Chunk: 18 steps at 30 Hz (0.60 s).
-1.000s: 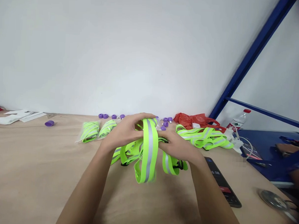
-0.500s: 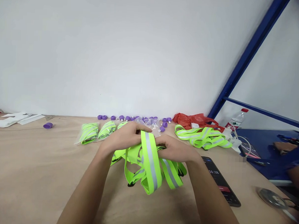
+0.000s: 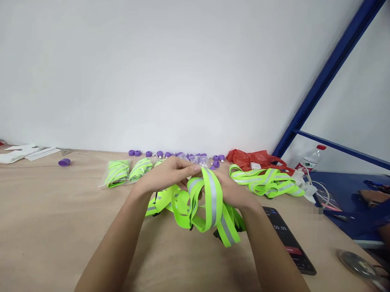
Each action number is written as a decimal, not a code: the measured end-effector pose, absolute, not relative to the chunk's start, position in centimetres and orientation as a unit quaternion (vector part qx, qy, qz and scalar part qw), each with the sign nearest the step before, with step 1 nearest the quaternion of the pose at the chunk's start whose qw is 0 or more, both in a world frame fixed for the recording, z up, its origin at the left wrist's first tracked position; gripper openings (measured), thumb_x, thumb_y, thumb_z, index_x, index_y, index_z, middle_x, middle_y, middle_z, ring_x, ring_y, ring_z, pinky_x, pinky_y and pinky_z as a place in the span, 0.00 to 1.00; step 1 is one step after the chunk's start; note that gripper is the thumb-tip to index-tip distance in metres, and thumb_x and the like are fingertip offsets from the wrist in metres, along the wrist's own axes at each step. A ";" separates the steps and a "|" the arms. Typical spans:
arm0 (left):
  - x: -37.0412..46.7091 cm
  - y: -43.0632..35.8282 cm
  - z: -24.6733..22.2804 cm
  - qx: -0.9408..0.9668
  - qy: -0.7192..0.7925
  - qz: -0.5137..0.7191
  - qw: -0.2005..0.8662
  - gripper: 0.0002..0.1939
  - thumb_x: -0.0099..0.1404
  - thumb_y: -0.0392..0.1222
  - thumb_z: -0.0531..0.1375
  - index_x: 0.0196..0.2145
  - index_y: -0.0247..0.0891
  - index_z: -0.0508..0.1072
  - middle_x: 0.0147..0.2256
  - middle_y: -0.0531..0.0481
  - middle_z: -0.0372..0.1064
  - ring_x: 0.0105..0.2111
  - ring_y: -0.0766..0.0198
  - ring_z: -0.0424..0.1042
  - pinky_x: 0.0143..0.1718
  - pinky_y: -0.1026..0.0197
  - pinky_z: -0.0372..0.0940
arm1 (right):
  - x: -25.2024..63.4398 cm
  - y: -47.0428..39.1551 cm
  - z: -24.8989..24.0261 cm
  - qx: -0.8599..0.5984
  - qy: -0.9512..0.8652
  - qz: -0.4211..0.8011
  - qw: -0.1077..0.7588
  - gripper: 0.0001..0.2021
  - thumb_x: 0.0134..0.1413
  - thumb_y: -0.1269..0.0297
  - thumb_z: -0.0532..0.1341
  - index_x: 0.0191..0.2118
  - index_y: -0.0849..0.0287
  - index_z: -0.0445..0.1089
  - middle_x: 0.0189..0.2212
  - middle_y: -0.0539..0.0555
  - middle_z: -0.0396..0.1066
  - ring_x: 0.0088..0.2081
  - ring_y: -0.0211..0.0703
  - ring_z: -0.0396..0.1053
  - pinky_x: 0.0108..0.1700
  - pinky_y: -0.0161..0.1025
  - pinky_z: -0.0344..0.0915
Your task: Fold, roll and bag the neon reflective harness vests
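Observation:
A neon-yellow reflective strap [image 3: 214, 203] with a silver stripe hangs in loops between my hands above the table. My left hand [image 3: 170, 176] pinches the strap near the top of a loop, thumb pointing right. Behind that loop, my right hand [image 3: 230, 189] grips the gathered strap; most of its fingers are hidden. Small black fittings show among the hanging loops. More of the yellow strap trails to the left, below my left hand. Beyond it lie clear bags of folded straps [image 3: 117, 172], and another loose pile of straps [image 3: 267, 182] is at the right.
Several purple caps [image 3: 148, 154] line the wall, with one purple cap [image 3: 64, 162] farther left. A red plastic bag [image 3: 251, 158], a bottle [image 3: 311, 159] and a phone [image 3: 289, 240] are on the right. A blue metal frame [image 3: 327, 78] rises there. White strips [image 3: 16, 153] lie far left.
The front loop has been lifted and shifted right, its top now under my left thumb. My right hand has turned and sits more behind the strap.

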<state>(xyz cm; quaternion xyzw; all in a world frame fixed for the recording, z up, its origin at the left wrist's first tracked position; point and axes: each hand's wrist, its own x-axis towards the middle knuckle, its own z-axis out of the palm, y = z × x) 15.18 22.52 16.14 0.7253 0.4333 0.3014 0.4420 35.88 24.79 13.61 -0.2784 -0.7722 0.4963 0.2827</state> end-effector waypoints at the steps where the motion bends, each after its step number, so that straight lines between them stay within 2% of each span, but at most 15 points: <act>1: 15.2 22.4 16.1 0.740 0.432 0.289 0.427 0.20 0.66 0.56 0.59 0.40 0.37 0.81 0.33 0.49 0.77 0.32 0.62 0.75 0.33 0.63 0.71 | 35.7 24.6 13.7 -0.288 -0.785 0.482 0.263 0.15 0.52 0.63 0.63 0.46 0.59 0.76 0.32 0.51 0.76 0.33 0.44 0.70 0.37 0.40 0.69; 3: 15.3 22.3 16.1 0.762 0.443 0.255 0.397 0.21 0.63 0.57 0.63 0.46 0.40 0.81 0.31 0.51 0.77 0.31 0.62 0.74 0.31 0.64 0.69 | 35.3 24.3 14.0 -0.290 -0.804 0.466 0.226 0.15 0.53 0.62 0.64 0.46 0.59 0.76 0.32 0.51 0.75 0.33 0.44 0.69 0.38 0.41 0.69; 5: 15.2 22.1 16.1 0.776 0.454 0.229 0.374 0.29 0.61 0.57 0.65 0.56 0.42 0.75 0.33 0.51 0.79 0.34 0.59 0.76 0.33 0.62 0.69 | 35.0 24.1 14.2 -0.287 -0.810 0.469 0.205 0.18 0.52 0.61 0.66 0.49 0.59 0.75 0.33 0.51 0.75 0.34 0.45 0.69 0.39 0.42 0.70; 7: 14.9 22.1 16.1 0.789 0.450 0.225 0.352 0.34 0.62 0.57 0.64 0.63 0.44 0.68 0.45 0.49 0.79 0.43 0.55 0.76 0.40 0.58 0.70 | 35.0 24.0 14.2 -0.292 -0.802 0.478 0.208 0.22 0.50 0.59 0.68 0.51 0.58 0.73 0.34 0.52 0.75 0.35 0.46 0.70 0.39 0.42 0.70; 8: 14.7 22.1 16.2 0.798 0.442 0.231 0.337 0.34 0.63 0.56 0.63 0.64 0.44 0.67 0.51 0.48 0.76 0.48 0.53 0.75 0.46 0.56 0.70 | 35.0 24.0 14.1 -0.296 -0.797 0.482 0.213 0.23 0.50 0.58 0.69 0.53 0.57 0.72 0.35 0.52 0.75 0.35 0.46 0.71 0.39 0.43 0.71; 10: 14.3 22.0 16.2 0.817 0.419 0.247 0.309 0.29 0.68 0.53 0.59 0.64 0.46 0.66 0.61 0.48 0.68 0.57 0.52 0.70 0.56 0.52 0.66 | 35.1 24.3 13.7 -0.299 -0.784 0.493 0.231 0.27 0.51 0.57 0.69 0.56 0.56 0.69 0.37 0.53 0.76 0.36 0.46 0.71 0.39 0.43 0.71; 12: 14.1 21.9 16.3 0.834 0.396 0.257 0.283 0.24 0.71 0.46 0.56 0.64 0.47 0.66 0.64 0.50 0.63 0.62 0.54 0.64 0.62 0.51 0.60 | 35.2 24.6 13.2 -0.289 -0.768 0.508 0.262 0.30 0.51 0.57 0.69 0.60 0.55 0.65 0.41 0.54 0.76 0.37 0.46 0.72 0.39 0.42 0.72; 15: 14.6 21.6 16.5 0.863 0.364 0.270 0.223 0.22 0.71 0.38 0.53 0.60 0.46 0.71 0.63 0.51 0.65 0.63 0.56 0.62 0.64 0.52 0.57 | 35.1 25.2 12.4 -0.267 -0.737 0.516 0.345 0.30 0.52 0.56 0.69 0.60 0.56 0.64 0.47 0.57 0.74 0.43 0.48 0.73 0.43 0.42 0.73; 18: 15.6 21.2 16.7 0.878 0.356 0.277 0.160 0.19 0.71 0.37 0.55 0.57 0.45 0.74 0.56 0.50 0.72 0.60 0.55 0.66 0.62 0.52 0.59 | 34.7 25.6 12.0 -0.270 -0.718 0.487 0.417 0.28 0.51 0.54 0.69 0.56 0.57 0.66 0.48 0.57 0.73 0.48 0.50 0.72 0.49 0.44 0.72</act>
